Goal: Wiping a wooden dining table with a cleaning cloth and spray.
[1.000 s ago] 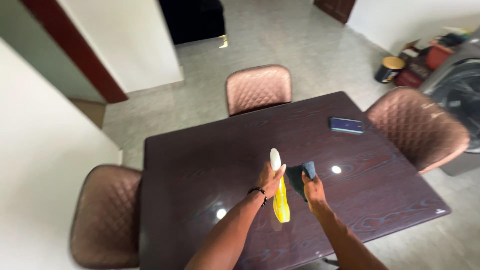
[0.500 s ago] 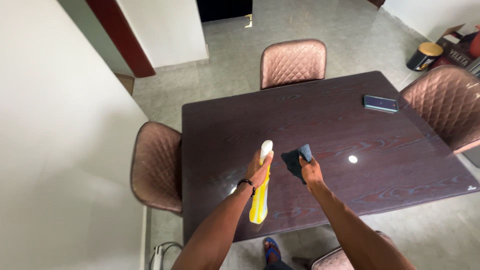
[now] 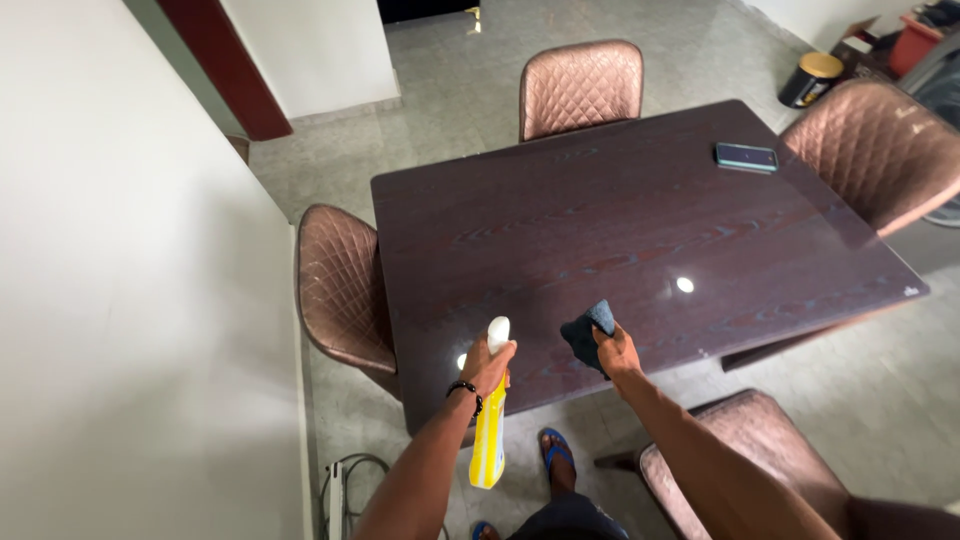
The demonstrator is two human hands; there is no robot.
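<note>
My left hand grips a yellow spray bottle with a white nozzle, held at the near edge of a dark wooden table; the bottle's body hangs below the table edge. My right hand holds a dark blue cloth just above the table's near edge, a short way right of the bottle. The nozzle points toward the tabletop.
A dark phone lies at the far right of the table. Brown quilted chairs stand at the far side, left, right and near right. A white wall runs close on the left. A small bin sits far right.
The view has shifted so the table sits further right and closer. Both hands have come back to the near edge, still holding bottle and cloth.
</note>
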